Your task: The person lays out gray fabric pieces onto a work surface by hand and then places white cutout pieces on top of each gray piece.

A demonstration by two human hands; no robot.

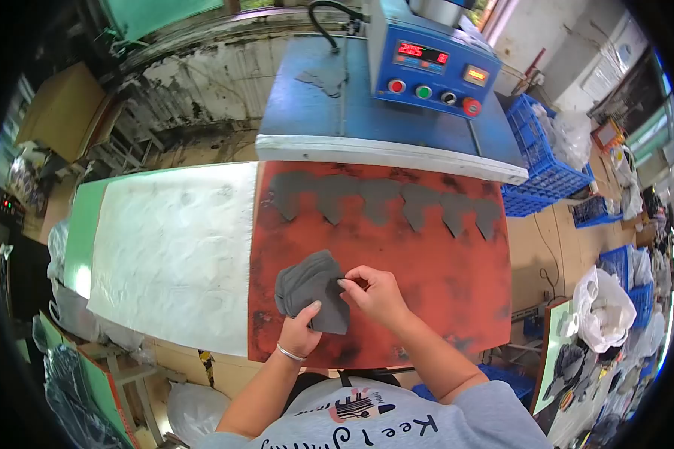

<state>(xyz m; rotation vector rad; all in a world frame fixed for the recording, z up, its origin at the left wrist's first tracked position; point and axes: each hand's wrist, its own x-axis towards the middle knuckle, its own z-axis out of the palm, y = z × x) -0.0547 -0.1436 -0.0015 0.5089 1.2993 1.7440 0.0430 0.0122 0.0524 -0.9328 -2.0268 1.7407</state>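
Observation:
A stack of dark grey cut pieces (311, 288) is held over the red mat (427, 299). My left hand (301, 331) grips its lower edge, with the thumb on top. At the stack's right edge, my right hand (372, 294) pinches the edge of a piece between thumb and finger. Beyond my hands, several grey pieces (380, 200) lie in a row along the far side of the mat, close to the blue machine.
A blue press machine (434, 67) with red displays stands on a blue table (314, 97) at the back. A white sheet (180, 254) covers the left worktop. Blue crates (535, 165) and plastic bags (603, 308) are at the right.

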